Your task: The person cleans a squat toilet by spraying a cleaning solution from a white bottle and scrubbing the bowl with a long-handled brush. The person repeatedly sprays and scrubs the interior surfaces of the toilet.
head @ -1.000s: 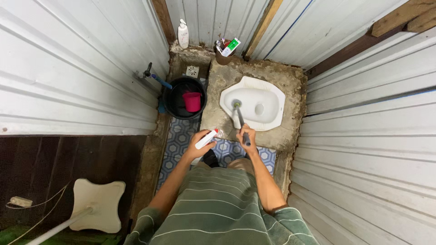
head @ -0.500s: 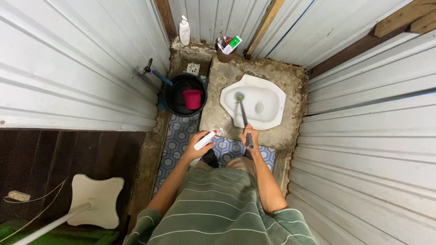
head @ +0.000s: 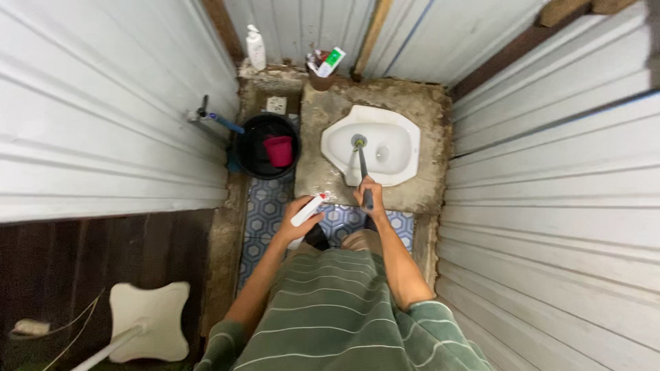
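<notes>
The brush [head: 359,152] stands in the white squat pan [head: 371,144], its head down near the left of the bowl and its dark handle rising back toward you. Your right hand [head: 368,192] is closed around the upper end of that handle, just above the near rim of the pan. Your left hand [head: 297,218] is wrapped around a white spray bottle [head: 307,209] with a red tip, held over the blue tiled floor [head: 265,206], just left of the brush hand and apart from it.

Step in hand, as judged: scrubbing the bowl, with the spray kept ready. The head appears to rest on the bowl surface, though the view is too small to confirm contact.

A further stroke calls for a firm grip on the handle, the head kept inside the bowl, and the bottle nozzle pointed at the pan rather than at the concrete slab [head: 419,103] around it.

To the left of the slab stands a black bucket [head: 251,148] with a red dipper [head: 279,151] inside, below a tap [head: 206,115] on the corrugated wall [head: 103,137]. At the back ledge stand a white pump bottle [head: 256,48] and a brown cup [head: 320,77] of toiletries. A white stand base [head: 148,319] lies at lower left, outside the stall.
</notes>
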